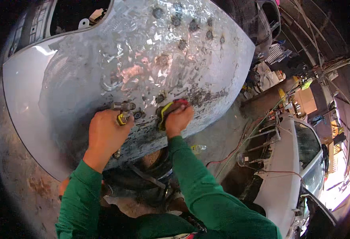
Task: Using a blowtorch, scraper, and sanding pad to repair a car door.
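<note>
A large grey car body panel point(77, 59) slopes in front of me, with bare, scratched metal and several dark round spots. My left hand point(110, 129) is closed around a hammer-like tool point(123, 106), whose metal head and yellow-black neck show above the fist. The head lies close to a dark round spot point(138, 115) on the panel; whether it touches cannot be made out. To the right, my right hand point(179, 119) grips a yellow, black and red hand tool point(166, 110) against the panel's lower part. My fingers hide much of it, so its kind is unclear.
Beneath the panel is a dark tyre point(141, 177). A clear bottle point(198, 149) is on the floor beyond my right forearm. A red hose point(232, 152) crosses the floor towards a light-coloured car point(280, 175) at right. A rusty cylinder point(268, 97) lies farther back.
</note>
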{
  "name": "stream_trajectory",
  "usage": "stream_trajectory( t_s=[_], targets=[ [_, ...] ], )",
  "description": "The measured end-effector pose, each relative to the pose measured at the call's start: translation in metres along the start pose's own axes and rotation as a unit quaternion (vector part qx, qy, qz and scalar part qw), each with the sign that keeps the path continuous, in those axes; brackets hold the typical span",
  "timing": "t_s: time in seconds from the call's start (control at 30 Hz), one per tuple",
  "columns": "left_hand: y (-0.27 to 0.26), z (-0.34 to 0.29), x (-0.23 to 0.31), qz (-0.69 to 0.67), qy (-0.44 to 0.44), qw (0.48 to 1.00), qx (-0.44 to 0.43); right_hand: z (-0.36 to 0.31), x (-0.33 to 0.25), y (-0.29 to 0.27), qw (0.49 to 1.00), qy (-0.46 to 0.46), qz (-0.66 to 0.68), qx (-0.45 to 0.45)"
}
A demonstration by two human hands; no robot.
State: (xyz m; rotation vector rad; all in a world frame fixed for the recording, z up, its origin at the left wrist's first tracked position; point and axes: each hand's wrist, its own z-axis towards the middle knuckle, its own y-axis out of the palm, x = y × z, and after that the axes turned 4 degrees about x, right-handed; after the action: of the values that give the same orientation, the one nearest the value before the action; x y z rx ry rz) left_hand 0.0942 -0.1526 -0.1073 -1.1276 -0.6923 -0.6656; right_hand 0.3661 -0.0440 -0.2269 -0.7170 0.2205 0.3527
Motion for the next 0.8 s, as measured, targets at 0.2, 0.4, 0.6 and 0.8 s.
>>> stream_trajectory(
  t_s=[0.2,0.4,0.6,0.8],
  targets=[
    [0.003,-0.002,-0.003,-0.012,-0.01,1.0,-0.005,-0.005,-0.004,-0.015,0.981,-0.172,0.034,-0.084],
    [0.005,0.001,-0.014,0.03,0.007,1.0,-0.005,-0.058,-0.035,-0.002,0.997,0.026,0.056,-0.036],
    [0.003,-0.002,-0.005,0.022,0.009,1.0,0.008,-0.048,0.017,-0.019,0.994,-0.055,0.076,-0.061],
    [0.009,0.01,0.015,-0.007,-0.009,1.0,-0.029,-0.054,0.061,-0.01,0.985,0.15,-0.054,0.057]
  ],
)
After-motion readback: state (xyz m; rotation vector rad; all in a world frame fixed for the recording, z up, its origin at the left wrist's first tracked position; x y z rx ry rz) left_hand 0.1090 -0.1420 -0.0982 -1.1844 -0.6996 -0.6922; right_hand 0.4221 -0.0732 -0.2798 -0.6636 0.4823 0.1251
